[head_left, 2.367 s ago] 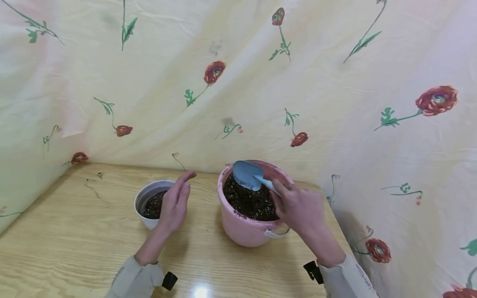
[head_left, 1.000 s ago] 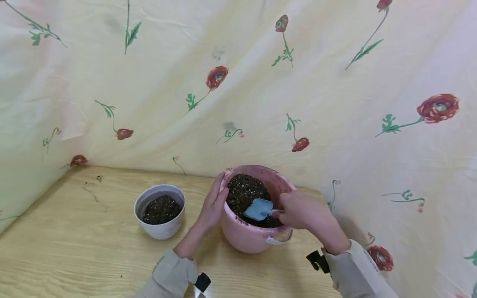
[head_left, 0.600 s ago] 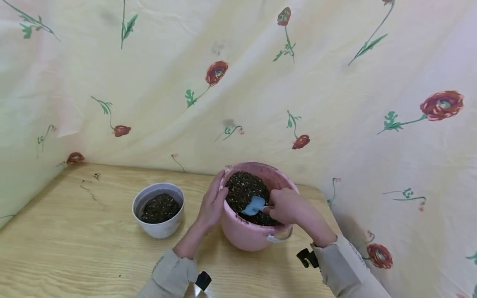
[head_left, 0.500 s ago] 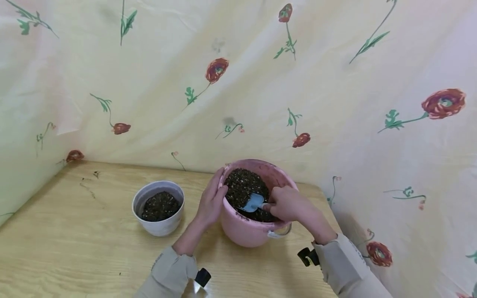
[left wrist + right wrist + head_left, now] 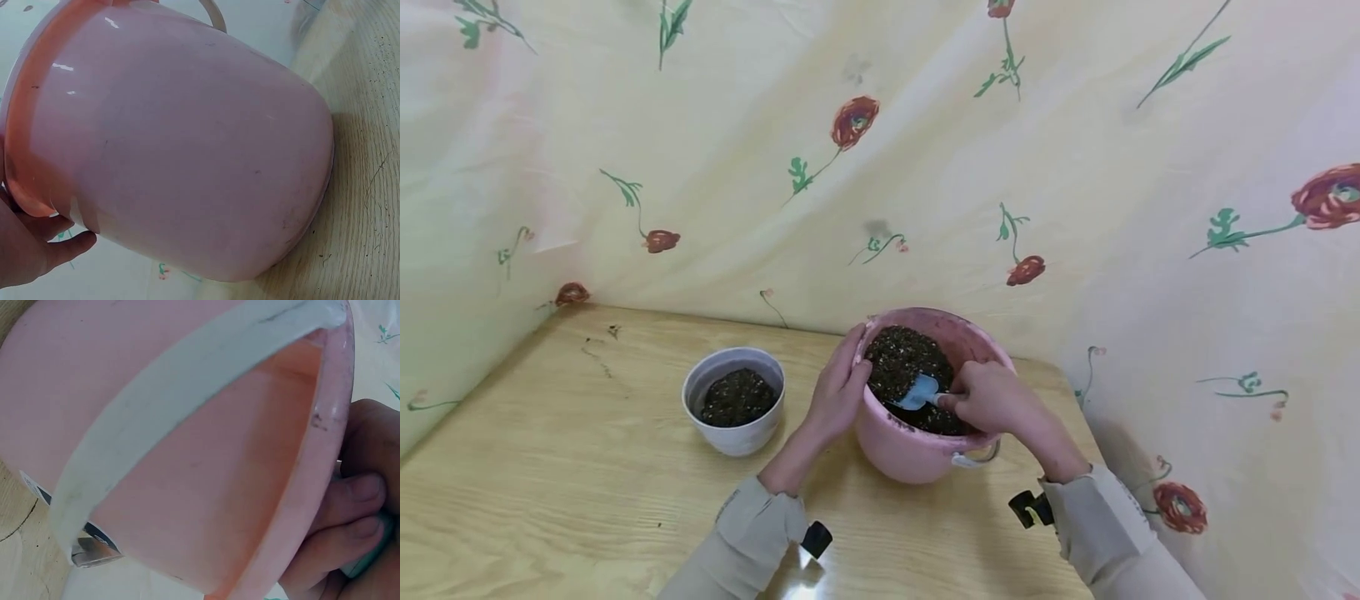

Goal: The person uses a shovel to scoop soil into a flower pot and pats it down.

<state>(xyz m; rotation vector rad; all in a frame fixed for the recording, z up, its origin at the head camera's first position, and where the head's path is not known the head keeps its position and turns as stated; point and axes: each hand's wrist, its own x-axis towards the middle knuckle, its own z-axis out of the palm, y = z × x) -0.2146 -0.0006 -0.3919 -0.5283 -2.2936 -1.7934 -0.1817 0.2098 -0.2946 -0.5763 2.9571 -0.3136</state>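
A pink bucket [image 5: 902, 454] holds dark soil [image 5: 902, 354] speckled with white bits. My left hand [image 5: 838, 387] grips the bucket's left rim, thumb at the top edge. In the left wrist view, fingers [image 5: 69, 249] curl under that rim, against the outer wall. My right hand [image 5: 992, 400] reaches inside the bucket and grips the handle of a small blue trowel [image 5: 919, 392], whose blade sits in the soil near the front. The right wrist view shows curled fingers [image 5: 344, 540] around a greenish-blue handle [image 5: 369, 553]; the blade is hidden there.
Left of the bucket stands a white pot [image 5: 737, 437] partly filled with soil. The bucket's pale carrying handle [image 5: 973, 458] hangs at its front right. Flowered cloth [image 5: 737, 167] rises behind the wooden table [image 5: 587, 467]. A few dark crumbs lie on the tabletop.
My left hand has moved right from beside the white pot to the bucket rim. The trowel has come down from above the soil into it, nearer the front. The head view has shifted slightly.
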